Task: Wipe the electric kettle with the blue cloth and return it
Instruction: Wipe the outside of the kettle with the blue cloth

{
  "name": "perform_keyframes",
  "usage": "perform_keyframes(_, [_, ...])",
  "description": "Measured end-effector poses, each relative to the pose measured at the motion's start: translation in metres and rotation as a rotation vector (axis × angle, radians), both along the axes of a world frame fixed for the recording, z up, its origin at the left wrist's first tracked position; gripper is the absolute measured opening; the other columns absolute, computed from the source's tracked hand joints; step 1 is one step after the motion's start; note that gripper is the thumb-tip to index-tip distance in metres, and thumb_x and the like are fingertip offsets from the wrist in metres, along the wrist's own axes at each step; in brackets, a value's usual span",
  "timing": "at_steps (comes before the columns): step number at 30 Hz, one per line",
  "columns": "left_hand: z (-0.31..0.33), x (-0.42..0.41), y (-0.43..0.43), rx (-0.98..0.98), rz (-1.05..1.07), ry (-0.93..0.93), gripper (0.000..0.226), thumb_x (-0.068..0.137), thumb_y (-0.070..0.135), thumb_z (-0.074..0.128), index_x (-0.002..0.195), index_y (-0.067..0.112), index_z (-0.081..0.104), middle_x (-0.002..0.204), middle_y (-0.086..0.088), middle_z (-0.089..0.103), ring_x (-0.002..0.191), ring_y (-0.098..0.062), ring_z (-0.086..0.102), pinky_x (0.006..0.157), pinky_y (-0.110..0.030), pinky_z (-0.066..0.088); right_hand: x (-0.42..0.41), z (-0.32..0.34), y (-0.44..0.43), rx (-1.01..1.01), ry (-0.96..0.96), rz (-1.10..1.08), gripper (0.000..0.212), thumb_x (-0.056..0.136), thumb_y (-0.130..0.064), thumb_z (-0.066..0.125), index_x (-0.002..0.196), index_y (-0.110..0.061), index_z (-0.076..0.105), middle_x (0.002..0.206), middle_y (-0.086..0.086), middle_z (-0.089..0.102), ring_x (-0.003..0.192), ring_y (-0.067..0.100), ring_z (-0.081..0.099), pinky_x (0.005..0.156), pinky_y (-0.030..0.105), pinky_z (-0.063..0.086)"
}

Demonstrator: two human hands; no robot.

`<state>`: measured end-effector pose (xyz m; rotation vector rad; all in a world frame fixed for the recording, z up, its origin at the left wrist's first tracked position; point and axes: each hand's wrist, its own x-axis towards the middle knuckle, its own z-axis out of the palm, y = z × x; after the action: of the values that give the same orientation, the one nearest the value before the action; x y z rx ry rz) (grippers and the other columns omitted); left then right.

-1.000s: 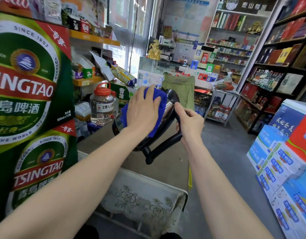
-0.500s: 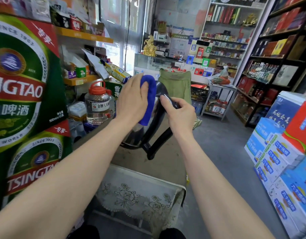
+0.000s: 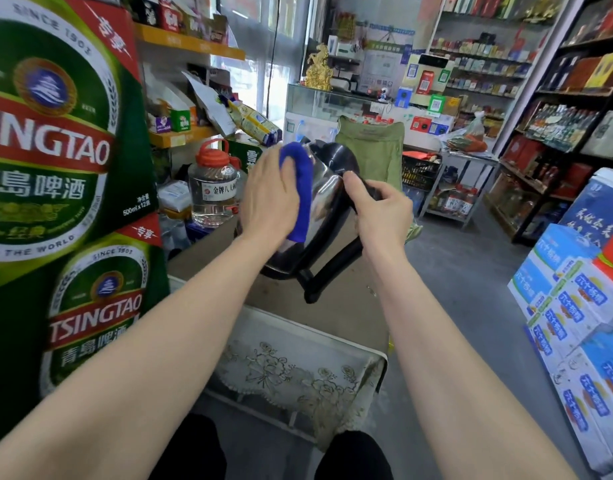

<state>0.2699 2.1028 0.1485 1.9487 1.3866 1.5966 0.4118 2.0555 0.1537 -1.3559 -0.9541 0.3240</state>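
Lace-covered white tabletop (image 3: 291, 372) lay nearest, bare. Above it, right hand (image 3: 381, 216) fingers wrapped the black handle of the shiny steel electric kettle (image 3: 327, 199), held aloft, more upright than a second before. Left hand (image 3: 270, 202) pressed the folded blue cloth (image 3: 298, 188) flat, slid sideward: wiping continued. Clear plastic jug (image 3: 213, 188) stood close left; open floor right.

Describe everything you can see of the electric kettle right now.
The electric kettle has a shiny steel-looking body, black lid and black loop handle. It is held in the air, tilted, above the brown countertop. The right hand grips the top of the handle; the left hand presses the blue cloth on its side.
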Motion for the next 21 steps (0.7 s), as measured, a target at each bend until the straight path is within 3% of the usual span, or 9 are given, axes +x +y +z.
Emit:
perform_keyframes(2, [-0.003,-0.011,0.006,-0.194,-0.028,-0.147,0.044,0.106,0.038,0.02,0.115,0.014,0.056,0.122,-0.008,0.061,0.115,-0.025,0.057,0.102,-0.044,0.042,0.008,0.006,-0.002,0.005,-0.033,-0.011,0.047,0.073,-0.062,0.075,0.097,-0.021,0.08,0.071,-0.005,0.069,0.07,0.015,0.061,0.077,0.035,0.053])
perform_keyframes(4, [-0.019,-0.017,0.004,-0.273,0.011,-0.137,0.049,0.106,0.039,0.018,0.127,0.012,0.053,0.134,-0.012,0.057,0.125,-0.028,0.053,0.108,-0.044,0.038,0.015,0.01,-0.003,0.026,-0.027,-0.019,0.043,0.074,-0.061,0.077,0.093,-0.022,0.08,0.063,-0.011,0.064,0.067,0.015,0.06,0.074,0.034,0.052])
perform_keyframes(7, [-0.042,-0.007,-0.013,-0.125,0.033,-0.078,0.049,0.105,0.034,0.025,0.149,0.013,0.034,0.154,-0.009,0.039,0.142,-0.024,0.036,0.118,-0.041,0.027,0.014,0.009,0.001,0.005,-0.031,-0.038,0.041,0.075,-0.059,0.076,0.09,-0.022,0.08,0.063,-0.009,0.065,0.066,0.016,0.06,0.076,0.035,0.054])
perform_keyframes(10, [-0.045,0.012,-0.024,0.084,0.088,0.203,0.057,0.103,0.033,0.029,0.155,0.013,0.02,0.164,-0.009,0.018,0.151,-0.027,0.015,0.124,-0.043,0.012,0.005,0.005,0.001,-0.021,-0.008,-0.05,0.043,0.072,-0.059,0.076,0.085,-0.018,0.079,0.063,-0.002,0.068,0.065,0.02,0.061,0.076,0.04,0.057])
perform_keyframes(12, [-0.037,0.02,-0.022,0.193,0.162,0.422,0.062,0.099,0.038,0.028,0.154,0.012,0.02,0.163,-0.011,0.019,0.15,-0.033,0.017,0.122,-0.047,0.014,0.001,0.0,0.001,-0.04,0.024,-0.038,0.044,0.068,-0.062,0.076,0.077,-0.019,0.077,0.059,-0.002,0.065,0.063,0.022,0.059,0.067,0.041,0.053])
perform_keyframes(14, [-0.026,0.023,-0.012,0.231,0.169,0.523,0.063,0.098,0.04,0.028,0.154,0.011,0.022,0.162,-0.011,0.023,0.149,-0.033,0.021,0.122,-0.047,0.018,0.0,-0.002,0.001,-0.06,0.048,-0.034,0.041,0.065,-0.062,0.075,0.065,-0.022,0.072,0.053,-0.003,0.06,0.059,0.022,0.055,0.061,0.035,0.046])
perform_keyframes(16, [-0.015,0.02,-0.005,0.217,0.125,0.474,0.061,0.1,0.04,0.03,0.153,0.012,0.026,0.161,-0.01,0.029,0.148,-0.029,0.027,0.12,-0.045,0.023,0.003,-0.002,0.001,-0.063,0.044,-0.039,0.039,0.069,-0.059,0.077,0.058,-0.022,0.068,0.051,-0.003,0.058,0.057,0.022,0.053,0.06,0.033,0.043])
perform_keyframes(18, [-0.014,0.016,0.0,0.171,0.09,0.296,0.057,0.101,0.04,0.029,0.151,0.013,0.03,0.157,-0.008,0.035,0.144,-0.026,0.034,0.117,-0.043,0.03,0.005,0.002,0.0,-0.059,0.008,-0.037,0.032,0.075,-0.054,0.078,0.065,-0.025,0.069,0.057,-0.004,0.061,0.058,0.018,0.055,0.06,0.029,0.045])
perform_keyframes(21, [-0.03,0.014,-0.007,0.072,0.062,0.114,0.058,0.102,0.042,0.028,0.153,0.013,0.025,0.16,-0.007,0.03,0.146,-0.025,0.03,0.118,-0.045,0.03,0.01,0.005,-0.004,-0.041,-0.067,-0.019,0.025,0.083,-0.048,0.076,0.078,-0.025,0.07,0.066,-0.013,0.064,0.061,0.001,0.055,0.052,0.009,0.039])
